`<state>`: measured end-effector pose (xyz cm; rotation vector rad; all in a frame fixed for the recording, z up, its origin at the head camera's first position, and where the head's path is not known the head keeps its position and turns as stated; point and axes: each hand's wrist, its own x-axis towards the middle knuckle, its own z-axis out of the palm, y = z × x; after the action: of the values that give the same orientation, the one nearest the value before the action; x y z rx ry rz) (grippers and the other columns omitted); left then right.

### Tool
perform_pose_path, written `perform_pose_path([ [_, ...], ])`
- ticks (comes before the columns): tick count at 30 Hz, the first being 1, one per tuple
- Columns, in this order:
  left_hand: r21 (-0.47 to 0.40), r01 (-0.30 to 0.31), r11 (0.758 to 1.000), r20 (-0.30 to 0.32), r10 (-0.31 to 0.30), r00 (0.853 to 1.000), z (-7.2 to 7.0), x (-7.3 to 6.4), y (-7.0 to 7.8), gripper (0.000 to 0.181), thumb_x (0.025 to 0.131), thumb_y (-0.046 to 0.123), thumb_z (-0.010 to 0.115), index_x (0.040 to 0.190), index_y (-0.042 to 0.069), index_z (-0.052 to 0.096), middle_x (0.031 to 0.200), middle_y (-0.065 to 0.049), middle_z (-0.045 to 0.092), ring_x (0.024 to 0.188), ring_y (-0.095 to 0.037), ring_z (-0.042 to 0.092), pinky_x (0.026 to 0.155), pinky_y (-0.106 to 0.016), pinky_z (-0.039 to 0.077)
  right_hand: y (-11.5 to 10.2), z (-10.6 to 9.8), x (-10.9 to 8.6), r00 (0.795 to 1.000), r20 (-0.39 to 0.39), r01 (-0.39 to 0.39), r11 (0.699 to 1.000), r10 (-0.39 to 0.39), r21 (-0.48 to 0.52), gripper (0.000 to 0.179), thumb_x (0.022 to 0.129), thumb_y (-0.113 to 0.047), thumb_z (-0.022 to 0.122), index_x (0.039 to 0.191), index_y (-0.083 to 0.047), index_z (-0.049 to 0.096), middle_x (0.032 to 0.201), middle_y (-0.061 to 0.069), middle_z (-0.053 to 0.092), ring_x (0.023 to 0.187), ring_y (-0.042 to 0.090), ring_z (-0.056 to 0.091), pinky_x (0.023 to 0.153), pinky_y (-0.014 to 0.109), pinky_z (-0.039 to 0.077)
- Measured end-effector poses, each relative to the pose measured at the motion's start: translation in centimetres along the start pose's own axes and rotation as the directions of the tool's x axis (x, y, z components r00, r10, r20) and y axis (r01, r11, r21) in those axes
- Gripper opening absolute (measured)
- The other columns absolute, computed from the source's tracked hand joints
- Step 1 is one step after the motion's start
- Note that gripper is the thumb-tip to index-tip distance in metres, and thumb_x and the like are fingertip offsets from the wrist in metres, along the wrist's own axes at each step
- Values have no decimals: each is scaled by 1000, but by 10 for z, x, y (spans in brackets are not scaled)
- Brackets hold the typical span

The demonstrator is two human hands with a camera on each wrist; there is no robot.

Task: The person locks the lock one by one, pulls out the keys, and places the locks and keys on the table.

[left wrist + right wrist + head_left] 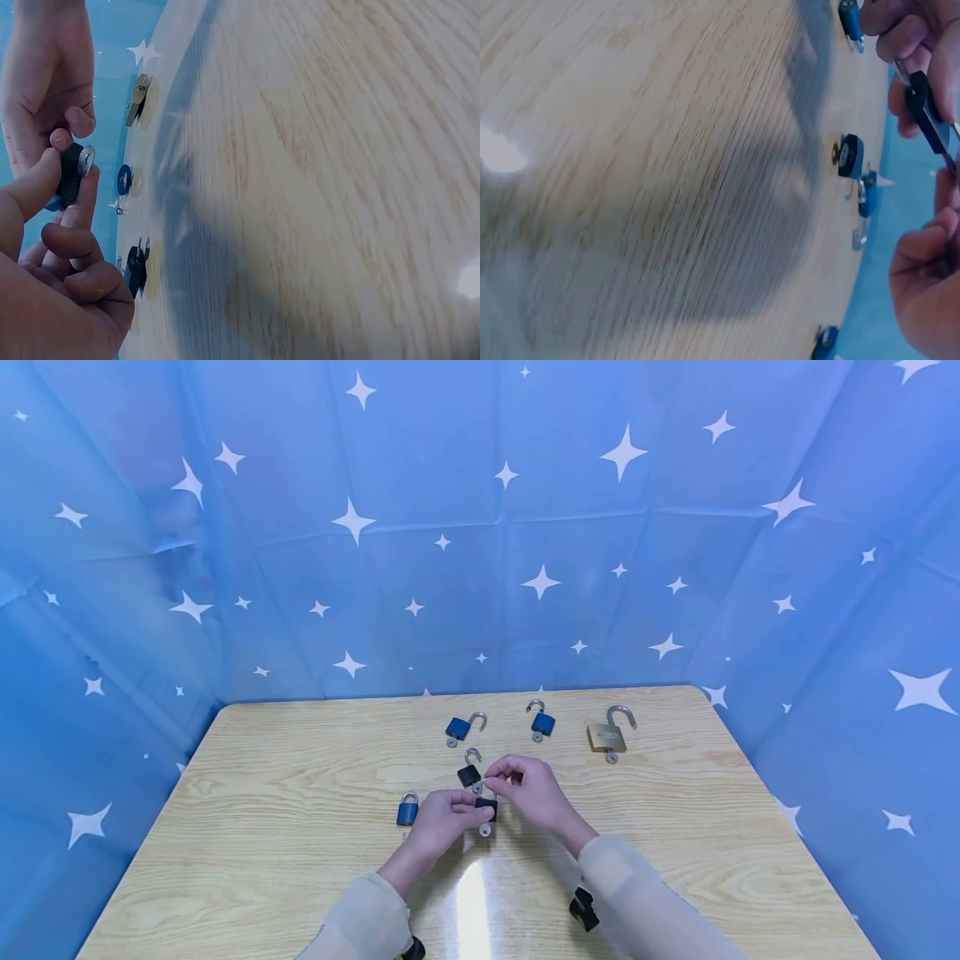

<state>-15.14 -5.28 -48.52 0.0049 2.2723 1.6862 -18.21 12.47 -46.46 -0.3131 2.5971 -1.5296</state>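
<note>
My left hand (441, 818) grips a small black padlock (486, 802) by its body, thumb across the front. A key (485, 831) sticks out of the padlock's bottom; the left wrist view shows its round silver head beside the fingers. My right hand (536, 789) pinches the padlock's silver shackle at the top with thumb and fingertips. In the right wrist view the held padlock (925, 112) is seen edge-on between both hands, raised off the table. Just behind the hands lies a second black padlock (468, 776), its shackle open and a key at its bottom.
A blue padlock (407, 812) with a closed shackle lies left of the hands. Farther back lie two blue padlocks with open shackles, one left (457, 728) and one right (543, 723), and a larger brass padlock (606, 737), also open. Blue star-patterned cloth (450, 610) surrounds the wooden table (300, 777).
</note>
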Motion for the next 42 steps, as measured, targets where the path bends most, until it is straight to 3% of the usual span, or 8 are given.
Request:
perform_pose_path([
  [11, -24, 12, 1000, -13, -12, 1000, 3, 1, -4, 42, 82, 31, 78, 108, 0, 68, 97, -11, 75, 96, -19, 68, 87, -41, 50, 0, 3, 0, 999, -31, -23, 1000, 23, 17, 6, 89, -17, 72, 92, -12, 74, 83, -4, 68, 63, 12, 45, 57, 22, 37],
  [23, -69, 7, 998, -28, -9, 1000, 5, 0, -4, 35, 82, 26, 78, 103, 1, 69, 85, -5, 74, 78, -10, 67, 74, -27, 46, 1, 6, 1, 999, -34, -24, 999, 24, 24, 5, 87, -14, 73, 86, -9, 73, 80, -2, 68, 64, 12, 51, 56, 21, 40],
  [30, -75, -19, 997, -38, 16, 999, 5, -2, -4, 30, 83, 24, 77, 98, -1, 70, 80, -5, 73, 73, -9, 61, 66, -25, 44, -1, 7, -1, 1000, -13, -7, 999, 7, 36, 5, 86, -12, 73, 83, -8, 72, 79, 2, 68, 64, 13, 52, 56, 22, 42],
  [35, -93, -34, 995, -53, 29, 998, 7, -3, -3, 30, 83, 22, 77, 99, -2, 70, 82, -7, 72, 72, -11, 63, 67, -29, 50, -1, 8, -3, 1000, -19, 4, 1000, -4, 27, 7, 86, -10, 73, 80, -14, 70, 78, 0, 67, 63, 11, 53, 56, 21, 44],
  [42, -125, 0, 992, -66, -8, 998, 13, -4, -1, 29, 83, 22, 78, 99, -1, 70, 82, -6, 71, 69, -9, 61, 65, -29, 50, 2, 11, -7, 999, -36, 12, 1000, -12, 18, 13, 84, -4, 73, 75, -12, 67, 73, 2, 64, 61, 10, 50, 56, 21, 42],
])
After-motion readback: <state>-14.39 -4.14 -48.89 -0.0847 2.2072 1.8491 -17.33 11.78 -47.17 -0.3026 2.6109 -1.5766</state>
